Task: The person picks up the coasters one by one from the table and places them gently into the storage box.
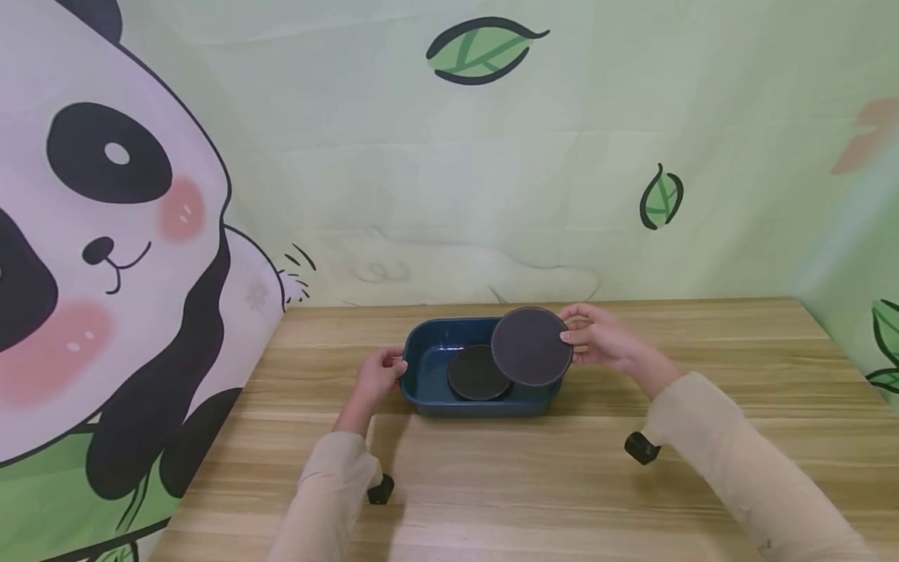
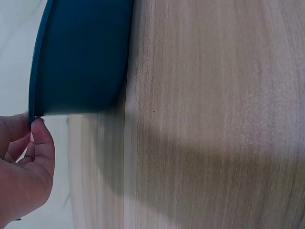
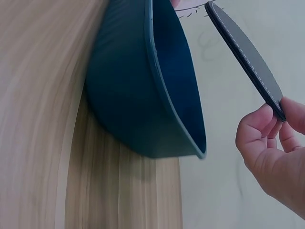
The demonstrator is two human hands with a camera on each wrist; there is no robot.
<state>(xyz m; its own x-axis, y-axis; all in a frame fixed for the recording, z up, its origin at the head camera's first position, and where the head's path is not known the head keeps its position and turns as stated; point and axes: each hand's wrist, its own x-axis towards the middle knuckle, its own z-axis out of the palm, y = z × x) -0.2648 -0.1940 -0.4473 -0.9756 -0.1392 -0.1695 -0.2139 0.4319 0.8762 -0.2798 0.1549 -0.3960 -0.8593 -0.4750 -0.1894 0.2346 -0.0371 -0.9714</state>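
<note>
A dark blue rectangular basin (image 1: 430, 406) with rounded corners stands on the table. At its left end my left hand (image 1: 378, 378) pinches the rim between thumb and fingers; the left wrist view shows this hand (image 2: 28, 167) at the rim's corner. Over the basin's right part, a round black coaster (image 1: 531, 346) with a stitched edge is tilted up. My right hand (image 1: 597, 338) pinches that coaster by its right edge, and the right wrist view shows it held apart from the basin. Another round black coaster (image 1: 472, 375) lies inside on the basin's floor, partly hidden by the held one.
The wood-grain table (image 1: 527, 484) stretches around the basin. Behind it hangs a pale green cloth backdrop (image 1: 393, 179) with a panda and leaves printed on it. Black wrist devices (image 1: 642, 448) stick out below both sleeves.
</note>
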